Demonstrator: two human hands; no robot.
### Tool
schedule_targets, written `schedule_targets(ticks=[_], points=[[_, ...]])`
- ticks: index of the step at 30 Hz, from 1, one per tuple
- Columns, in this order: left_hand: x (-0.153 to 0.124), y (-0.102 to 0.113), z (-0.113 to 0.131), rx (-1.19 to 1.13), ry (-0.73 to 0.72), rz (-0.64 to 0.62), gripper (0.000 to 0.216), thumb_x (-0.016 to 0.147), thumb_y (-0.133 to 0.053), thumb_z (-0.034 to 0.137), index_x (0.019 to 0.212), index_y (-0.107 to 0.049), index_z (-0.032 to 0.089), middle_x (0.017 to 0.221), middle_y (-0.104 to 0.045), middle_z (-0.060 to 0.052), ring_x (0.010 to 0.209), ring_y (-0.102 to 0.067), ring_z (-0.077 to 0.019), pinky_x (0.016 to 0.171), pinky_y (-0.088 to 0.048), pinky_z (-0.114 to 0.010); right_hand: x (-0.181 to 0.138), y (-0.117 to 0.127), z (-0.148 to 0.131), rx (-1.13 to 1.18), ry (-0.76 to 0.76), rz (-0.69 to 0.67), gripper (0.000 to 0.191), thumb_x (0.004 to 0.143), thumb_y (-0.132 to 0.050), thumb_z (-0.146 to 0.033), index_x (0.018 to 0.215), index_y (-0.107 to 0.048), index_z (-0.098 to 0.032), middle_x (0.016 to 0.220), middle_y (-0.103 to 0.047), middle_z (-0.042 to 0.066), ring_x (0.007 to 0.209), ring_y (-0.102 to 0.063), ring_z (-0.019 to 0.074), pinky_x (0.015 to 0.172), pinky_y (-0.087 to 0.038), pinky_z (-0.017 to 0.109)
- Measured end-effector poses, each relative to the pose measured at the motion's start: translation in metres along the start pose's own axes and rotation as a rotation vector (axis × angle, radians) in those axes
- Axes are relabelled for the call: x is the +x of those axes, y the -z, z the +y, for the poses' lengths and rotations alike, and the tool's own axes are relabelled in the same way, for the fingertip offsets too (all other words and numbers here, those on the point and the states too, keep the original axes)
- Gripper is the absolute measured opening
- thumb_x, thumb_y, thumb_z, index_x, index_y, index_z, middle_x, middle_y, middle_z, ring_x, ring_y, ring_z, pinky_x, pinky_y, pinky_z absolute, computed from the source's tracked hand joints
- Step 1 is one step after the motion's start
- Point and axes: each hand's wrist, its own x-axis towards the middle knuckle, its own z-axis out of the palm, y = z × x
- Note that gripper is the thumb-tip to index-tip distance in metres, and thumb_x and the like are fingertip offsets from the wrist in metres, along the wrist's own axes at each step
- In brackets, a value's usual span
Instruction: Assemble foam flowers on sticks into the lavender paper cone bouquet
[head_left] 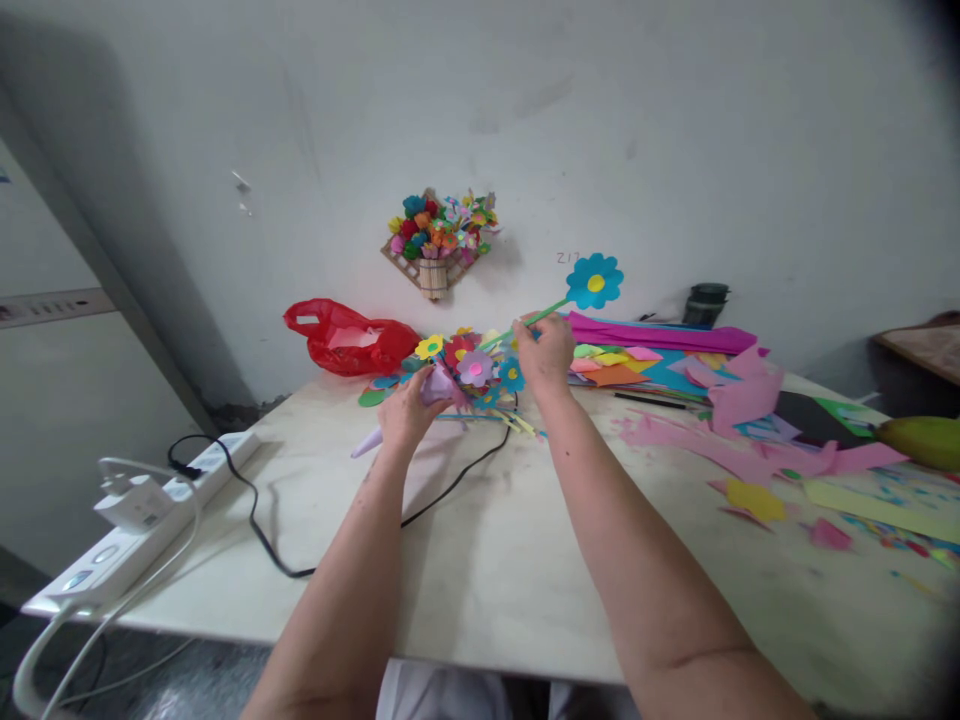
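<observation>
My left hand point(405, 410) is closed around a lilac paper cone point(431, 392) that holds a bunch of paper flowers point(469, 365) in yellow, red, purple and blue. The cone's pointed tip sticks out to the lower left. My right hand point(546, 350) pinches the green stem of a blue paper flower with a yellow centre point(594, 281). That flower rises up and to the right of the hand, above the bunch. Loose stems lie on the table just below the bunch.
A cream table point(487, 540) carries a red plastic bag point(349, 337), a black cable point(450, 485), a white power strip with a charger point(142, 505), stacked coloured paper point(660, 350) and pink scraps point(750, 450). A basket of paper flowers point(439, 240) hangs on the wall.
</observation>
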Motion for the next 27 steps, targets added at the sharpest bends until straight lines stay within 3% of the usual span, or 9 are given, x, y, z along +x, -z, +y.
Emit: schedule_targets(ticks=[4, 11, 20, 27], points=[[0.000, -0.001, -0.001, -0.011, -0.018, 0.018, 0.068, 0.069, -0.065, 0.057, 0.131, -0.049, 0.033, 0.105, -0.069, -0.004, 0.100, -0.063, -0.0235, 0.079, -0.045, -0.030, 0.002, 0.003, 0.000, -0.044, -0.002, -0.032, 0.016, 0.080, -0.055, -0.025, 0.067, -0.062, -0.018, 0.109, -0.064, 0.009, 0.105, -0.051, 0.0250, 0.090, -0.037, 0.039], [0.001, -0.003, -0.003, -0.020, -0.002, 0.026, 0.069, 0.070, -0.065, 0.056, 0.133, -0.048, 0.032, 0.111, -0.067, -0.005, 0.102, -0.062, -0.0237, 0.081, -0.046, -0.030, 0.002, 0.003, 0.003, -0.063, -0.001, 0.026, 0.015, 0.079, -0.055, -0.023, 0.067, -0.062, -0.018, 0.115, -0.061, 0.010, 0.109, -0.047, 0.0274, 0.092, -0.034, 0.044], [0.000, -0.004, -0.002, -0.026, -0.025, 0.039, 0.068, 0.070, -0.066, 0.055, 0.132, -0.048, 0.032, 0.114, -0.067, -0.004, 0.103, -0.061, -0.0229, 0.082, -0.046, -0.029, -0.003, -0.008, 0.005, 0.021, -0.085, -0.139, 0.016, 0.073, -0.063, -0.029, 0.062, -0.066, -0.019, 0.116, -0.064, 0.005, 0.112, -0.050, 0.0249, 0.093, -0.038, 0.039], [0.000, -0.004, 0.000, -0.025, -0.033, 0.039, 0.068, 0.070, -0.066, 0.054, 0.132, -0.049, 0.032, 0.113, -0.067, -0.004, 0.104, -0.061, -0.0225, 0.084, -0.045, -0.029, -0.010, -0.012, -0.004, -0.042, -0.080, -0.215, 0.017, 0.071, -0.068, -0.031, 0.059, -0.066, -0.019, 0.123, -0.061, 0.007, 0.120, -0.046, 0.0239, 0.100, -0.033, 0.042]])
